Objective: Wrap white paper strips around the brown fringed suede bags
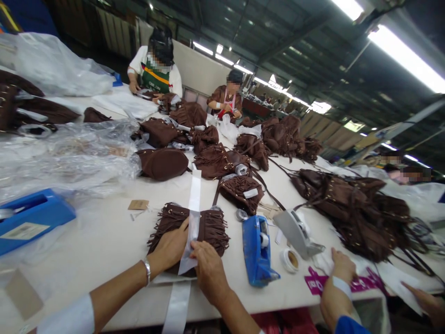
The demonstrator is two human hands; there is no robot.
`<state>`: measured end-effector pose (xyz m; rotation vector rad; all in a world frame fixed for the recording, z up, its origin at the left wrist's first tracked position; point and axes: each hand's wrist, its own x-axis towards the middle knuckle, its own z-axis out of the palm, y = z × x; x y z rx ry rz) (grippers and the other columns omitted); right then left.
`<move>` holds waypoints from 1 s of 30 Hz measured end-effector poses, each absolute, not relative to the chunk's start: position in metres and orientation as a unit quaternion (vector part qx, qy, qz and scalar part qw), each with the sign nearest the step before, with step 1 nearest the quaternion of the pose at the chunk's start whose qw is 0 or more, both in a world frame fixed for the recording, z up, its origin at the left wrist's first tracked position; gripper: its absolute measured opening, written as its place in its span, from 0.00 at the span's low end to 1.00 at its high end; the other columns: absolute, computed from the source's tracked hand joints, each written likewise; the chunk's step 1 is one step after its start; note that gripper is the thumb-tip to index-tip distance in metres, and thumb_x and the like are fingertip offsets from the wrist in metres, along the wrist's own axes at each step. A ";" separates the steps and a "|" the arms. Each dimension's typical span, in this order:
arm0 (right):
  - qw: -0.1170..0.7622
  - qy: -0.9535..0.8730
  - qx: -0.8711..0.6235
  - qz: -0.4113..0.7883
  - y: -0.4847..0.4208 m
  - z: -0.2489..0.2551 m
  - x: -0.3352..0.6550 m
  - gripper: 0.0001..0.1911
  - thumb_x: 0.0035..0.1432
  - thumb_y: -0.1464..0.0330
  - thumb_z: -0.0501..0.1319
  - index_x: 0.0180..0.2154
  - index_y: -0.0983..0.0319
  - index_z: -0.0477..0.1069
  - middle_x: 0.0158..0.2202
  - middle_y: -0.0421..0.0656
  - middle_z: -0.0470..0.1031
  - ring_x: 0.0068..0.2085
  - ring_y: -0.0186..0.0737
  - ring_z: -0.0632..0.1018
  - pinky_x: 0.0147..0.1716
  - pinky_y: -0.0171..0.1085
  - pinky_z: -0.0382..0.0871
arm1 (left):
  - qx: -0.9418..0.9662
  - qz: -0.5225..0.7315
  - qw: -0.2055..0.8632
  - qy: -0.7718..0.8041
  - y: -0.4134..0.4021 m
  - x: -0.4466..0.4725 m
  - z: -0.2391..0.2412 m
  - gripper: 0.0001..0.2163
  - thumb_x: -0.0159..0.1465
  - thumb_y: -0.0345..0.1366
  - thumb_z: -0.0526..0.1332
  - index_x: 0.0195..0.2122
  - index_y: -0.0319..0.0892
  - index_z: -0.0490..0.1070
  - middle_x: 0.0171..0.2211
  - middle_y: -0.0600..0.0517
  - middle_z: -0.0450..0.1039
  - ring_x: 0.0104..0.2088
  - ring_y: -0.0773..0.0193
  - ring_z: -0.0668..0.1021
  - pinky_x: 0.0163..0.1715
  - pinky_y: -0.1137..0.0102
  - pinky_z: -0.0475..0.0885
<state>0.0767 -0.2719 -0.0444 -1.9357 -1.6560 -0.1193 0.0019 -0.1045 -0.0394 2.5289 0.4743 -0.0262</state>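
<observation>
A dark brown fringed bag (pixel 213 227) lies on the table in front of me. A long white strip (pixel 194 197) runs lengthwise across its middle, and its lower part hangs over the table's near edge. My left hand (pixel 169 247) rests on the bag's fringe with stretched fingers, the tips at the strip's left edge and partly hidden by it. With thumb and fingers closed, my right hand (pixel 208 265) pinches the right side of the strip, near a loose, half-clear end that sticks out over the bag's lower part.
Blue tape dispensers (pixel 255 250) (pixel 34 218), a grey dispenser (pixel 299 232) and a tape roll (pixel 289 260) flank the bag. Brown bags (pixel 347 208) are heaped beyond. A co-worker's hand (pixel 339 273) is near a purple strip (pixel 365 283). Two people (pixel 156 69) (pixel 227 95) work opposite.
</observation>
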 end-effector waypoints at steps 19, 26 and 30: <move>0.127 -0.689 -0.704 -0.118 -0.270 -0.040 0.094 0.08 0.65 0.74 0.55 0.43 0.63 0.71 0.53 0.48 0.75 0.51 0.46 0.75 0.48 0.43 0.71 | 0.925 0.091 0.342 0.137 -0.093 -0.004 -0.062 0.40 0.58 0.22 0.53 0.67 0.44 0.31 0.68 0.42 0.50 0.64 0.59 0.66 0.63 0.63 0.62; 0.112 -0.660 -0.731 -0.134 -0.261 -0.044 0.092 0.08 0.65 0.74 0.55 0.44 0.63 0.71 0.51 0.47 0.77 0.45 0.44 0.77 0.43 0.41 0.71 | 0.940 0.087 0.309 0.119 -0.093 -0.003 -0.056 0.48 0.55 0.19 0.51 0.68 0.55 0.21 0.72 0.48 0.40 0.66 0.59 0.63 0.62 0.64 0.63; 0.101 -0.655 -0.736 -0.137 -0.255 -0.044 0.094 0.05 0.64 0.72 0.57 0.39 0.62 0.72 0.47 0.46 0.79 0.41 0.44 0.78 0.38 0.41 0.72 | 0.944 0.025 0.290 0.154 -0.094 -0.001 -0.059 0.46 0.54 0.18 0.51 0.70 0.55 0.34 0.72 0.47 0.40 0.57 0.59 0.74 0.55 0.65 0.70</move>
